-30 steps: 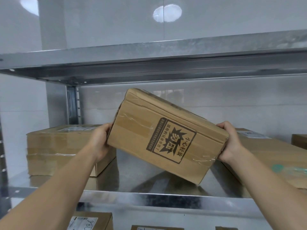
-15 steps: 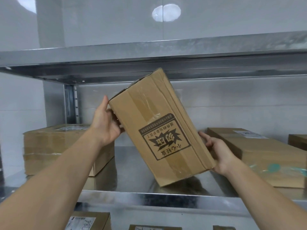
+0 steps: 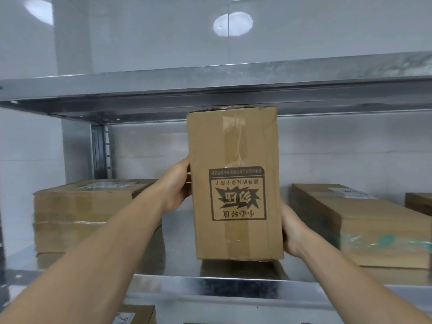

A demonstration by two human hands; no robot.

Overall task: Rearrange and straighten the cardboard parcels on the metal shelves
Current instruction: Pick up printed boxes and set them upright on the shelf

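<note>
- Parcel (image 3: 233,183): long axis vertical, held between both hands.
- Left hand (image 3: 177,185) grips its left side, higher up; right hand (image 3: 292,230) grips the lower right.
- Base apparently just clear of shelf (image 3: 163,286).

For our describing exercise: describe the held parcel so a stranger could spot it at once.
On the metal shelf, between the left stack and the long flat parcel, the held parcel is upright. Only it bears an upside-down black stamp.

An upright printed parcel (image 3: 233,183) at the metal shelf's (image 3: 233,286) 12 o'clock is held by the left hand (image 3: 177,185) at its 9 o'clock and the right hand (image 3: 292,230) at its 4 o'clock.
</note>
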